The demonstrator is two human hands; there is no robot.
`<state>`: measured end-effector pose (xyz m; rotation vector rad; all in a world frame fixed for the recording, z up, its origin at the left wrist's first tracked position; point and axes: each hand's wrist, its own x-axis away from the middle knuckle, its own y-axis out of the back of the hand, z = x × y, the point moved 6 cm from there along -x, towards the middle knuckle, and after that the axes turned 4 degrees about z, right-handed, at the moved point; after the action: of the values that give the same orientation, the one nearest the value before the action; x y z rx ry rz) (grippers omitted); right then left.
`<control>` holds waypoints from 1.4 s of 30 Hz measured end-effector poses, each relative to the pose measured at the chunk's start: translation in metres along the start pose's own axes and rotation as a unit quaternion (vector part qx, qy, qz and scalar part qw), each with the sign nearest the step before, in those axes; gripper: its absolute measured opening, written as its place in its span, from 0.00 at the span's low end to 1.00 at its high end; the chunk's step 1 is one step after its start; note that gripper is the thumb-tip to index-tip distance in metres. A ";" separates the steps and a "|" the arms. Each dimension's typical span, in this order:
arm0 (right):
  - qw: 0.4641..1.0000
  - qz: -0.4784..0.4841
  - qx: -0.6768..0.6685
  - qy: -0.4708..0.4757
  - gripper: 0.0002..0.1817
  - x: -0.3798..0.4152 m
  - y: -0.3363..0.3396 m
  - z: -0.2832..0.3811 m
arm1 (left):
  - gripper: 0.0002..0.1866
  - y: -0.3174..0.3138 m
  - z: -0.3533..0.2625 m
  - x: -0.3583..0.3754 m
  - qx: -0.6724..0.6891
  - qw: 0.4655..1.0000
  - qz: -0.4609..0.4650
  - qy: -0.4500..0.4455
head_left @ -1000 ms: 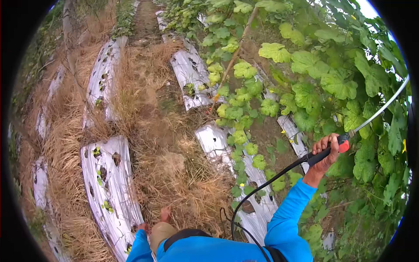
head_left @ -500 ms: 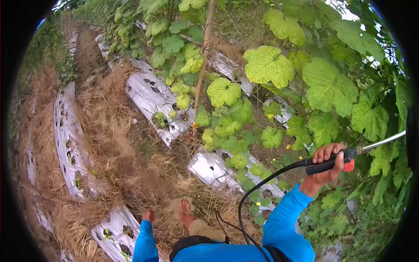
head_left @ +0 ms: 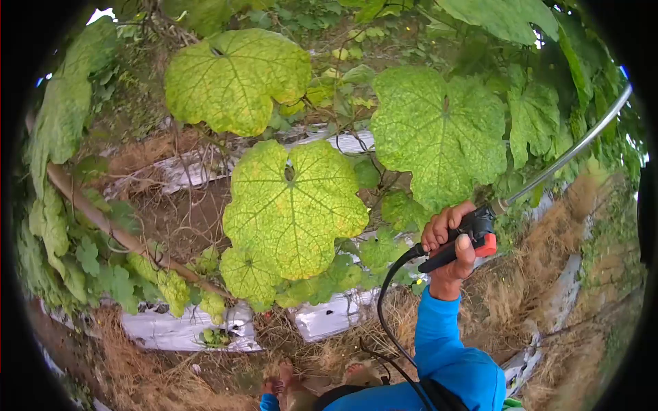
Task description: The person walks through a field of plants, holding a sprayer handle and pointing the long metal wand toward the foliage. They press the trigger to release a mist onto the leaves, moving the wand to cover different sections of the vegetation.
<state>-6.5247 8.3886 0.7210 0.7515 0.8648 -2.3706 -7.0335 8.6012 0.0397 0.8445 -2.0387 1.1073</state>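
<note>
Wrapping our right hand (head_left: pixel 460 266) round the wand handle (head_left: pixel 478 220) | metal tube (head_left: pixel 582 145) slants up-right | left hand (head_left: pixel 273 385) low, grasp we cannot tell | view has swung: mottled leaf (head_left: pixel 295 205) now looms left of our working hand

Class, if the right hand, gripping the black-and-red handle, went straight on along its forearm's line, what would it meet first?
Most likely the large green leaf just above the right hand in the picture, though depth is unclear: the hand might pass beneath.

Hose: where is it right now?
In the head view, the hose hangs right of centre, curving down from the handle in the right hand.
</note>
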 end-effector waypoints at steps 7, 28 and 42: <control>0.977 -0.173 0.124 0.028 0.26 0.075 -0.015 -0.018 | 0.15 0.004 -0.143 -0.071 -0.152 0.966 0.083 0.189; 0.776 -0.524 0.341 0.076 0.19 0.535 -0.230 0.168 | 0.07 0.112 -0.186 -0.061 -0.572 0.748 0.175 0.288; 0.755 -0.538 0.374 0.027 0.18 0.696 -0.502 0.171 | 0.08 0.211 -0.236 0.098 -0.775 0.511 0.185 0.323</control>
<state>-7.3899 8.4239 0.5936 0.6638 0.2953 -3.8769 -7.1977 8.8763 0.1223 -0.8649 -1.5799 -0.5180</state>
